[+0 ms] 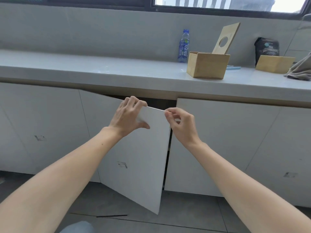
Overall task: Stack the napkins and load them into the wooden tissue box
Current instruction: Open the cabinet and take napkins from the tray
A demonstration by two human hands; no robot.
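The wooden box (pixel 207 68) stood open on the pale grey counter (pixel 117 69), above and to the right of both hands and well apart from them. It was square and plain, with smooth light boards. Its flat lid (pixel 230 34), cut with a round hole, leaned tilted behind it.

Below the counter's front edge, the left hand (pixel 127 116) curled its fingers over the top of a thin white sheet (pixel 155 115), thumb pressed against its face. The right hand (pixel 181 123) pinched the same edge at its other end between thumb and forefinger. The sheet merged with the matte white cupboard door (pixel 134 174) hanging ajar behind it (I could not tell napkin from door).

A clear plastic bottle (pixel 183 46) with a blue label stood just left of the box. Further right sat a second wooden block (pixel 274 63), a dark crinkled bag (pixel 266 47) and a rumpled grey cloth (pixel 301 69).
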